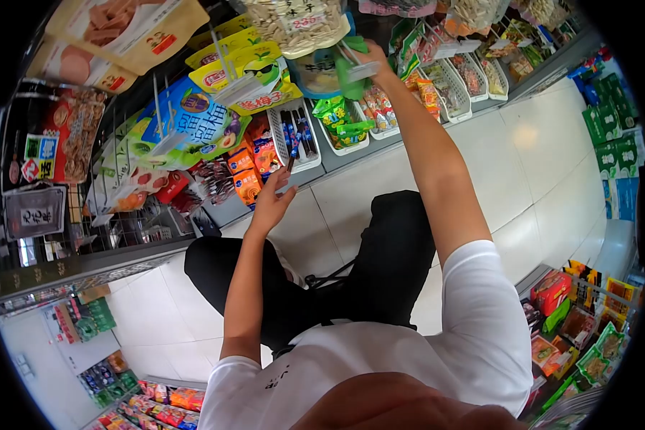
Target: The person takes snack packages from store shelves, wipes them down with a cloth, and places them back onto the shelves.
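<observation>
My left hand (270, 204) is near the front edge of the low shelf, closed around the end of a thin dark stick-shaped packet (292, 159). That packet points up toward a white basket (310, 164) with several dark blue packets in it. My right hand (376, 59) reaches up among the hanging bags, its fingers at a green packet (352, 77) beside a clear price tag holder. Below the green packet, another white basket (350, 149) holds green bags. Part of the right hand's grip is hidden by the packet and tag.
Yellow bags (244, 75) and a blue-green bag (186, 118) hang on hooks at the left. More white baskets (453, 107) line the shelf to the right. Another snack rack (580, 322) stands at lower right. Tiled floor (509, 168) lies below the shelf.
</observation>
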The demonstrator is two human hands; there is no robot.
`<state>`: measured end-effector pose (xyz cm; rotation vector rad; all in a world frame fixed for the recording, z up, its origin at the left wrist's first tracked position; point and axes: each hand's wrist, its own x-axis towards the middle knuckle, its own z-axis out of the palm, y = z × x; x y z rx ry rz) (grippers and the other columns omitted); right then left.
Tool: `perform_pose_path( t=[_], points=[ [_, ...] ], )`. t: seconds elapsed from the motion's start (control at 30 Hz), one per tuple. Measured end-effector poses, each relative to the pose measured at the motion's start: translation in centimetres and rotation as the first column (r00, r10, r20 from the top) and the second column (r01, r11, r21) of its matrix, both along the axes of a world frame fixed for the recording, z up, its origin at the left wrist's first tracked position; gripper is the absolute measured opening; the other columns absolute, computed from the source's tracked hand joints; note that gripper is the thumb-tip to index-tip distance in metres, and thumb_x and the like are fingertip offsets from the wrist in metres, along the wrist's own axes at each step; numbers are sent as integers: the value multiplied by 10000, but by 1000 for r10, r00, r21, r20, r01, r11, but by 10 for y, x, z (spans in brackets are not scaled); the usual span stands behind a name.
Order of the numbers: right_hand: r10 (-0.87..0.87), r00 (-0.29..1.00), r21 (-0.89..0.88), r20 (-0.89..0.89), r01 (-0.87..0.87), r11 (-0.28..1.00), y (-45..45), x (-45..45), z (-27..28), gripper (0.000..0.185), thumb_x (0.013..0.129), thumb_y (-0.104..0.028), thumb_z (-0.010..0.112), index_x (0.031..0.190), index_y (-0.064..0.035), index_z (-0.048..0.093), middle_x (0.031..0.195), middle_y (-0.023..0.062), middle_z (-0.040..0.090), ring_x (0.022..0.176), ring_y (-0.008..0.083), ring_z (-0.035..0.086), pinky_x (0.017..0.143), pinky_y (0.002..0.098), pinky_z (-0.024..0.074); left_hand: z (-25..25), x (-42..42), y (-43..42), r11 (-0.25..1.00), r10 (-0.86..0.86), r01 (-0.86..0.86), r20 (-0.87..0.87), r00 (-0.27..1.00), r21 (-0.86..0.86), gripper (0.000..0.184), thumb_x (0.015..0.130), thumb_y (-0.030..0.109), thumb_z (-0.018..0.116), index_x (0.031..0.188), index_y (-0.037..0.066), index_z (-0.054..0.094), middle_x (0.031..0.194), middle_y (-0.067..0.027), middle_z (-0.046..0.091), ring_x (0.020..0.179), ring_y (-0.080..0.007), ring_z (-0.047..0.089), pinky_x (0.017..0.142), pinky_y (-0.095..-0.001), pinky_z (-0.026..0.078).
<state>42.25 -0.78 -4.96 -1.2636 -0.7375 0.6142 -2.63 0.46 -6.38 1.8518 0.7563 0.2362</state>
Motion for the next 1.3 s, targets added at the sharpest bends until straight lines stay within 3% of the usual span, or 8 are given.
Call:
perform_pose_path(
  t=[0.13, 0.2, 0.27, 0.43, 0.53, 0.63, 0.8, 1.3],
  points=[
    [10, 967, -87, 256, 13, 996, 7, 9, -34, 292, 889, -126, 775, 1104, 54, 690, 1305, 144, 619, 976, 261, 660, 891, 370, 499, 3, 5, -3, 1000, -26, 25, -30, 999, -9, 592, 958, 173, 707, 1478, 62, 448, 1373, -146, 616, 1260, -265, 600, 957, -373, 512],
    [87, 984, 78, -154, -76, 994, 9, 4, -33, 325, 855, -229, 835, 1085, -21, 738, 1055, 56, 671, 862, 158, 650, 774, 327, 521, 4, 6, -5, 999, -43, 42, -35, 998, -14, 591, 958, 173, 708, 1477, 59, 448, 1375, -149, 614, 1261, -266, 600, 960, -376, 512],
    [122, 969, 64, -215, -110, 992, 11, -1, -30, 339, 844, -296, 860, 1068, -62, 763, 915, 13, 701, 800, 103, 643, 711, 301, 529, 4, 8, -5, 998, -55, 54, -35, 998, -19, 591, 958, 174, 708, 1476, 57, 448, 1377, -151, 613, 1260, -267, 600, 961, -378, 514],
    [29, 977, -221, 209, 19, 975, -5, -18, -20, 387, 842, -375, 848, 1045, -56, 767, 852, 21, 714, 768, 92, 631, 688, 287, 516, 5, 7, -5, 998, -58, 57, -20, 998, -37, 599, 956, 178, 709, 1477, 53, 443, 1379, -153, 612, 1259, -270, 602, 968, -382, 515],
    [-11, 964, -351, 266, 107, 930, -43, -49, 31, 403, 834, -286, 831, 1095, 5, 731, 981, 134, 759, 844, 162, 696, 758, 331, 547, 1, 8, -4, 998, -63, 63, -12, 998, -27, 603, 958, 186, 706, 1479, 48, 435, 1380, -156, 611, 1256, -276, 605, 963, -385, 519],
    [-46, 955, -403, 293, 167, 900, -58, -52, 34, 419, 826, -281, 840, 1105, 12, 731, 979, 121, 763, 838, 172, 713, 755, 340, 559, 5, 11, -6, 997, -81, 81, -1, 997, -17, 608, 961, 200, 704, 1481, 45, 429, 1382, -158, 610, 1256, -284, 606, 953, -387, 524],
    [-14, 995, -377, 103, 52, 925, -95, -82, 63, 405, 846, -281, 838, 1087, 28, 738, 951, 82, 761, 789, 146, 716, 713, 299, 571, 23, 12, -13, 993, -115, 115, 4, 993, -11, 602, 969, 235, 695, 1486, 73, 432, 1372, -194, 606, 1261, -321, 607, 949, -389, 525],
    [-77, 897, -245, 435, 201, 949, -131, -88, 42, 332, 802, -174, 859, 1052, 19, 758, 976, 71, 747, 835, 137, 707, 763, 283, 559, 21, 14, -12, 990, -122, 122, -8, 993, 77, 581, 951, 229, 710, 1457, 76, 470, 1319, -177, 638, 1207, -311, 630, 984, -410, 515]
  ],
)
